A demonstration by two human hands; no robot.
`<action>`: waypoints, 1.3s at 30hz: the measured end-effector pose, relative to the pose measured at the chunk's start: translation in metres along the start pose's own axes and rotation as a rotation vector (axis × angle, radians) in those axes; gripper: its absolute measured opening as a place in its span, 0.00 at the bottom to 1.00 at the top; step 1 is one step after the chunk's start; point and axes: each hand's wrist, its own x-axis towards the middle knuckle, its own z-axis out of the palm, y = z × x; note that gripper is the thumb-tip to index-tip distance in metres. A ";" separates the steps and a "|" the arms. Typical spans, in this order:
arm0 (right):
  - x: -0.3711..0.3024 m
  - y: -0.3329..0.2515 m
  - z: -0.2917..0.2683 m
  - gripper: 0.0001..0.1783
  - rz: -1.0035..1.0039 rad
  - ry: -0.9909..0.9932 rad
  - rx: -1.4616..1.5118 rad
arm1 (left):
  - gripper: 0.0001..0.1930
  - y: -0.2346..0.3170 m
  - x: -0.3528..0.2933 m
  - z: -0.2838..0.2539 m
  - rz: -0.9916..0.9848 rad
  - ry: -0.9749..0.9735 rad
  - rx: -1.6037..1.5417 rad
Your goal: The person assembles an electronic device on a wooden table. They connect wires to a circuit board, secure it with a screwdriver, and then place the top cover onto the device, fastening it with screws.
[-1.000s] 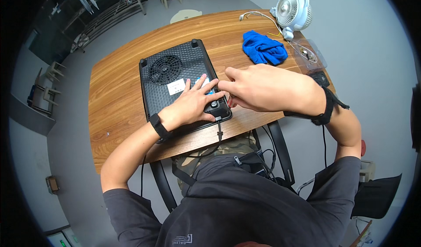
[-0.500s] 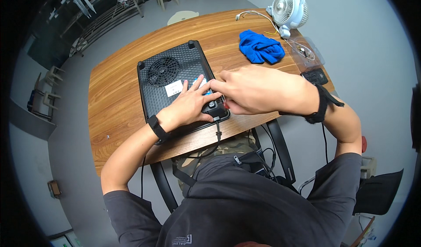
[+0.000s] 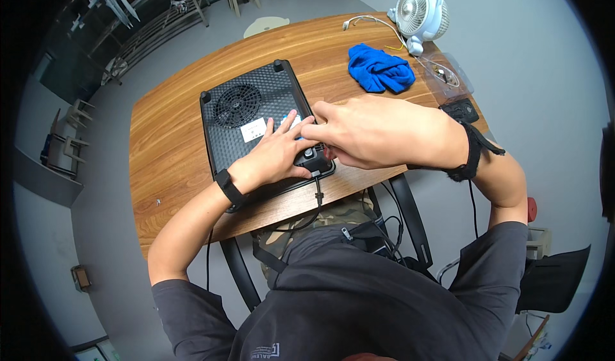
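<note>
A black induction cooker (image 3: 224,127) lies upside down on the wooden table, showing its textured base, round fan grille (image 3: 237,105), white label (image 3: 254,130) and rubber feet. My left hand (image 3: 275,156) rests on its near right part with fingers spread, pressing on the base. At the cooker's right edge, my right hand (image 3: 362,132) is closed round a red-handled tool (image 3: 329,153); only a bit of red shows below the fingers, and its tip is hidden. A black power cord (image 3: 319,196) leaves the cooker's near corner and hangs over the table edge.
A crumpled blue cloth (image 3: 380,69) lies beyond my right hand. A white fan (image 3: 419,12) stands at the far right corner, near a clear plastic tray (image 3: 446,76) with small parts and a black object (image 3: 460,111). A tiny piece (image 3: 158,202) lies at the table's left.
My right hand has turned slightly at the cooker's edge, its fingertips shifting a little to the left and down. My left hand and the cooker stay in place.
</note>
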 end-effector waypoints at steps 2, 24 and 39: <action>0.009 -0.004 0.002 0.18 0.120 -0.107 -0.038 | 0.45 0.000 -0.001 0.000 -0.020 0.000 -0.004; 0.005 -0.016 0.007 0.18 0.092 0.121 -0.117 | 0.43 -0.002 -0.001 0.002 -0.002 0.024 -0.045; 0.003 -0.001 0.004 0.19 0.052 0.103 -0.077 | 0.44 0.002 -0.001 -0.003 -0.011 -0.006 -0.037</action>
